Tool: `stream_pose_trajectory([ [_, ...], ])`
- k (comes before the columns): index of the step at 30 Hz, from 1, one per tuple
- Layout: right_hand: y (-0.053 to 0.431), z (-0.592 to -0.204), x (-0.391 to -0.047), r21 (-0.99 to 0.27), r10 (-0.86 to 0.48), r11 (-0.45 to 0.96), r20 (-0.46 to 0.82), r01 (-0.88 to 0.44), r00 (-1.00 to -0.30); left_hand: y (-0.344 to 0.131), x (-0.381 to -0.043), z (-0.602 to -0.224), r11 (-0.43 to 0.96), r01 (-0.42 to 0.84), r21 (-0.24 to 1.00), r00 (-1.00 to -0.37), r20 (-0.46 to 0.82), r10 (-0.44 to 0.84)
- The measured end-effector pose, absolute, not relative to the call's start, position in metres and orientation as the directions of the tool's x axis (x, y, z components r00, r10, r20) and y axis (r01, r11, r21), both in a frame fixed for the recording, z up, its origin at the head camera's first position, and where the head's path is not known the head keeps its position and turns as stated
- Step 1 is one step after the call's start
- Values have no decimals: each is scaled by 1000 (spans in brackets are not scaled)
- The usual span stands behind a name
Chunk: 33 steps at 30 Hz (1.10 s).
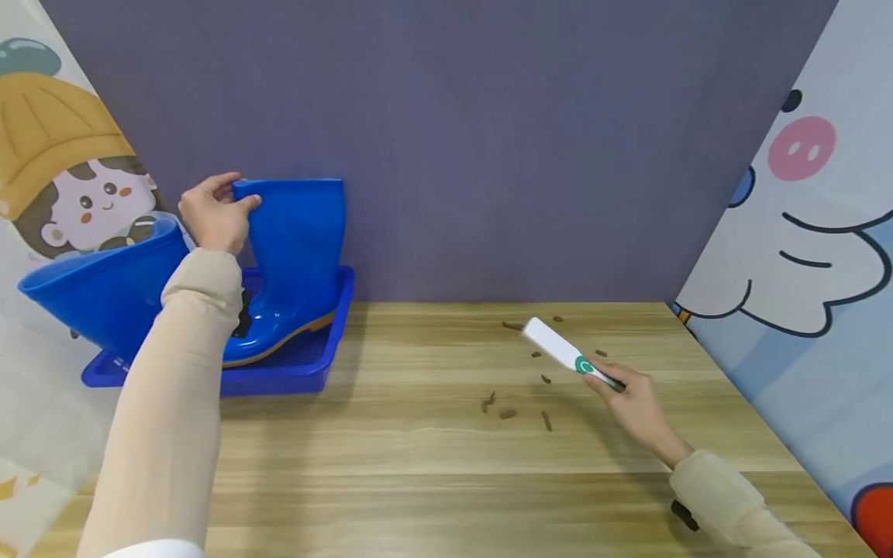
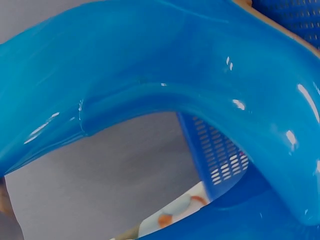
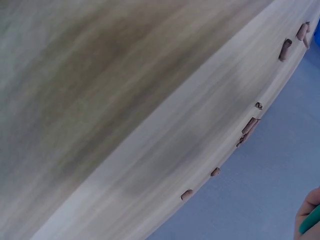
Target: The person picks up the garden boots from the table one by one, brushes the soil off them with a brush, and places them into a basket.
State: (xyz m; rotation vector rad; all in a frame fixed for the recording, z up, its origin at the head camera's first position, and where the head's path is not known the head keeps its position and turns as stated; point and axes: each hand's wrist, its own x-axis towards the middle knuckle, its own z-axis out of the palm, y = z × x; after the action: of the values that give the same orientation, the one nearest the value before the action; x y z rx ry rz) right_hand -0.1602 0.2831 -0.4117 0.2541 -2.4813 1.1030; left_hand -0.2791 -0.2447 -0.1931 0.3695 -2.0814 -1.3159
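My left hand (image 1: 218, 217) grips the top rim of a blue rain boot (image 1: 300, 240), thumb on the near side. This boot stands upright in a blue plastic basket (image 1: 286, 383), toe pointing left and towards me. A second blue rain boot (image 1: 115, 291) leans left in the same basket, partly behind my left forearm. In my right hand (image 1: 638, 407) is a brush (image 1: 554, 346) with a long white head and a green and dark handle, held above the table; its bristles are not visible. Several small brown bits of dirt (image 1: 508, 414) lie scattered beneath and around it.
The basket stands at the left of the wood-grain table (image 1: 405, 496), close to a grey panel (image 1: 502, 155) at the back. Cartoon-printed panels (image 1: 809, 232) stand at both sides. A small black object (image 1: 684, 515) shows beneath my right sleeve.
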Motion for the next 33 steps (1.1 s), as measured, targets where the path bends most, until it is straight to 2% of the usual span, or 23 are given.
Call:
stream_pose_trajectory([
  [11,281,-407,-158,-668,-14,672,420,-320,-907,-250,-280,-228,510,109,853,-748,409,-523],
  [15,280,-404,-156,-671,-24,671,407,-316,-913,-251,-273,-228,557,116,822,-800,410,-438],
  [23,276,-406,-154,-686,-35,661,376,-304,-926,-254,-256,-236,551,177,815,-884,378,-274],
  [33,269,-404,-153,-765,-16,600,280,-233,-960,-261,-228,-239,648,216,731,-940,335,-64],
])
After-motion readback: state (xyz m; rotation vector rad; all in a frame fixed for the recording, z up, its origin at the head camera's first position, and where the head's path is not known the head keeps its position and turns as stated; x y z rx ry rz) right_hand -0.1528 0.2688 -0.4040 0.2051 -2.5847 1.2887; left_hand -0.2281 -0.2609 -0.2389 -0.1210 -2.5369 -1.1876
